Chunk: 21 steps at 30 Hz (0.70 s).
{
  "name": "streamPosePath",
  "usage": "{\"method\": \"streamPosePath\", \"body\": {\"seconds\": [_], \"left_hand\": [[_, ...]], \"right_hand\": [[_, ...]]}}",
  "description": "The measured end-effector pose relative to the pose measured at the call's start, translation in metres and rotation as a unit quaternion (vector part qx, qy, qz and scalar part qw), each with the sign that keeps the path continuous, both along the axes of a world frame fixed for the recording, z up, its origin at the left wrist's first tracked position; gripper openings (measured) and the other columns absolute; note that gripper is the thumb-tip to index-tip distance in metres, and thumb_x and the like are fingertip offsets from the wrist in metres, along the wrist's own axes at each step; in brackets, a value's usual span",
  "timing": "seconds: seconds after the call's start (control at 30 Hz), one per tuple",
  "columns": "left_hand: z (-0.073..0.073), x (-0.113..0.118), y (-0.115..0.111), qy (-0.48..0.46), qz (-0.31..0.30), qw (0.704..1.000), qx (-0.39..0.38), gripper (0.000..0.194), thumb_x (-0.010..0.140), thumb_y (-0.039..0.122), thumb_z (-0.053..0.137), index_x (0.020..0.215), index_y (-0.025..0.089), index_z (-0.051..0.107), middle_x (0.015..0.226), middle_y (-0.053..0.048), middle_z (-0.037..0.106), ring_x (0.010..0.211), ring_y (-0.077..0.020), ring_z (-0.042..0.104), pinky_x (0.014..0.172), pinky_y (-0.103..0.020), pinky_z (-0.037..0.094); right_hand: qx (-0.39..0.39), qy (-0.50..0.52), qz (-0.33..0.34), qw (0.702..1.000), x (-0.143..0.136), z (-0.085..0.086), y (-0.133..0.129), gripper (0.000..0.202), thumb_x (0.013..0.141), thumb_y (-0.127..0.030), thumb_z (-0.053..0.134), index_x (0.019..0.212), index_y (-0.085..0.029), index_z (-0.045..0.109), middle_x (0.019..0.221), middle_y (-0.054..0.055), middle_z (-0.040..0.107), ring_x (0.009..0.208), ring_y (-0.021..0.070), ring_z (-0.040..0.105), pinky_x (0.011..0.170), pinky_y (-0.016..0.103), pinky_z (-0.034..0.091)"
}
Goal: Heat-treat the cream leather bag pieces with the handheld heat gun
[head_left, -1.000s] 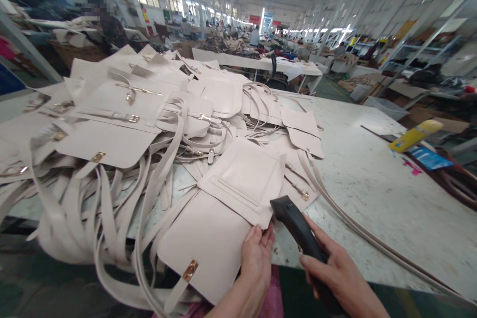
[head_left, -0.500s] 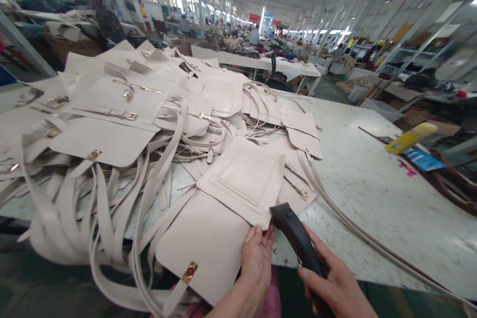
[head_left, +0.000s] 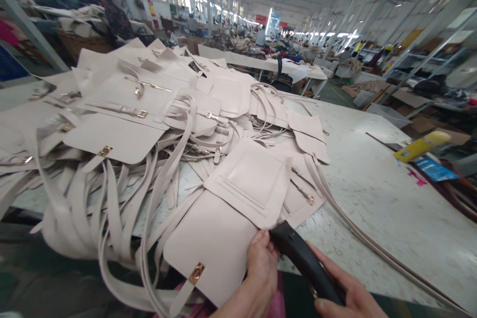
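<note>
With fingers pinched, my left hand (head_left: 263, 263) grips the near corner of a beige leather bag (head_left: 255, 179), whose square panel lies over the pile. The bag's rounded flap (head_left: 214, 238) hangs toward me over the table edge, with a gold clasp (head_left: 196, 273) and a tab on it. My right hand (head_left: 346, 285) is wrapped round a black electric clipper (head_left: 303, 258). The clipper's head touches or nearly touches the bag corner beside my left fingertips. The lower part of my right hand is cut off by the frame.
A heap of beige bag pieces (head_left: 122, 94) with straps and buckles covers the table's left side. Long straps (head_left: 357, 223) run across the pale tabletop (head_left: 357, 159). A yellow bottle-like object (head_left: 423, 145) and a blue packet (head_left: 436, 169) lie at right. Other people are in the background.
The clipper's head has moved down along the bag's edge to the corner by my left fingers. My left hand keeps its grip. The whole view has shifted slightly.
</note>
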<state>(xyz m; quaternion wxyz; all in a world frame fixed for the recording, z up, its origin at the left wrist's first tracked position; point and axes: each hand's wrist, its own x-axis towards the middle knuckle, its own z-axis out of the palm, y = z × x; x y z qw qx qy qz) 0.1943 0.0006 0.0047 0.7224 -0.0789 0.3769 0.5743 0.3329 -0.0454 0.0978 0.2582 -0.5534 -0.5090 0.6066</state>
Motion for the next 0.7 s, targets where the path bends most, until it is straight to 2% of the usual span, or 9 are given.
{"method": "streamPosePath", "body": {"seconds": [0.1, 0.17, 0.23, 0.3, 0.37, 0.43, 0.53, 0.6, 0.7], "left_hand": [[0.000, 0.001, -0.004, -0.012, -0.009, 1.000, -0.014, 0.009, 0.077, 0.009, 0.047, 0.080, 0.011, 0.056, 0.081, -0.008, 0.064, 0.070, -0.0143, 0.061, 0.066, -0.024, 0.045], [0.001, 0.000, -0.009, -0.024, -0.027, 0.999, -0.030, 0.007, 0.076, 0.010, 0.047, 0.077, 0.012, 0.054, 0.077, -0.008, 0.064, 0.066, -0.0147, 0.060, 0.062, -0.025, 0.044], [0.003, 0.000, -0.015, -0.038, -0.051, 0.997, -0.045, 0.005, 0.076, 0.012, 0.048, 0.078, 0.012, 0.052, 0.075, -0.007, 0.063, 0.064, -0.0153, 0.060, 0.059, -0.025, 0.043], [0.002, -0.001, -0.021, -0.042, -0.078, 0.995, -0.054, 0.007, 0.076, 0.013, 0.048, 0.080, 0.012, 0.053, 0.072, -0.007, 0.063, 0.061, -0.0151, 0.059, 0.057, -0.025, 0.042], [-0.003, 0.001, -0.026, -0.036, -0.096, 0.993, -0.058, 0.008, 0.075, 0.014, 0.049, 0.081, 0.012, 0.054, 0.067, -0.006, 0.061, 0.056, -0.0140, 0.058, 0.052, -0.024, 0.040], [-0.014, 0.004, -0.028, -0.031, -0.104, 0.992, -0.057, 0.008, 0.072, 0.018, 0.054, 0.077, 0.012, 0.054, 0.062, -0.004, 0.060, 0.054, -0.0137, 0.057, 0.049, -0.022, 0.037], [-0.031, 0.011, -0.027, -0.024, -0.107, 0.993, -0.041, 0.017, 0.063, 0.023, 0.063, 0.073, 0.013, 0.055, 0.062, -0.004, 0.060, 0.055, -0.0154, 0.057, 0.047, -0.022, 0.035], [-0.036, 0.010, -0.025, -0.006, -0.114, 0.993, -0.019, 0.021, 0.059, 0.027, 0.066, 0.072, 0.014, 0.056, 0.061, -0.004, 0.061, 0.056, -0.0172, 0.058, 0.048, -0.023, 0.037], [-0.028, -0.005, -0.027, 0.088, -0.160, 0.983, 0.026, 0.022, 0.058, 0.033, 0.069, 0.064, 0.015, 0.057, 0.053, -0.004, 0.058, 0.060, -0.0217, 0.060, 0.054, -0.029, 0.044]], "right_hand": [[-0.001, -0.027, 0.002, 1.000, -0.005, 0.001, 0.008, 0.072, 0.065, -0.028, 0.062, 0.132, -0.020, 0.036, 0.088, 0.005, 0.064, 0.071, 0.0216, 0.060, 0.060, 0.027, 0.048], [-0.026, -0.043, 0.003, 0.999, -0.014, 0.007, 0.017, 0.078, 0.067, -0.027, 0.059, 0.137, -0.019, 0.024, 0.068, 0.001, 0.062, 0.049, 0.0147, 0.053, 0.044, 0.023, 0.042], [-0.052, -0.050, 0.020, 0.997, -0.027, 0.016, 0.029, 0.082, 0.069, -0.024, 0.056, 0.139, -0.020, 0.013, 0.052, -0.005, 0.056, 0.038, 0.0112, 0.046, 0.036, 0.019, 0.037], [-0.067, -0.037, 0.052, 0.996, -0.041, 0.024, 0.046, 0.081, 0.068, -0.020, 0.056, 0.138, -0.021, 0.014, 0.046, -0.007, 0.053, 0.036, 0.0103, 0.045, 0.034, 0.018, 0.037], [-0.067, -0.004, 0.093, 0.993, -0.056, 0.028, 0.066, 0.078, 0.066, -0.016, 0.057, 0.136, -0.023, 0.022, 0.051, -0.007, 0.057, 0.037, 0.0097, 0.047, 0.035, 0.018, 0.039], [-0.052, 0.020, 0.134, 0.989, -0.071, 0.025, 0.087, 0.074, 0.065, -0.013, 0.057, 0.133, -0.023, 0.030, 0.056, -0.006, 0.059, 0.038, 0.0093, 0.049, 0.036, 0.017, 0.041], [-0.027, 0.000, 0.179, 0.984, -0.099, 0.015, 0.118, 0.072, 0.064, -0.012, 0.056, 0.131, -0.025, 0.033, 0.053, -0.007, 0.056, 0.036, 0.0106, 0.051, 0.032, 0.017, 0.040], [-0.009, -0.010, 0.185, 0.983, -0.118, 0.009, 0.130, 0.072, 0.062, -0.013, 0.057, 0.130, -0.026, 0.036, 0.053, -0.007, 0.053, 0.035, 0.0117, 0.051, 0.029, 0.018, 0.040], [0.037, -0.002, 0.153, 0.988, -0.137, 0.009, 0.131, 0.069, 0.062, -0.013, 0.058, 0.127, -0.029, 0.040, 0.064, -0.005, 0.057, 0.038, 0.0102, 0.051, 0.031, 0.018, 0.041]]}}
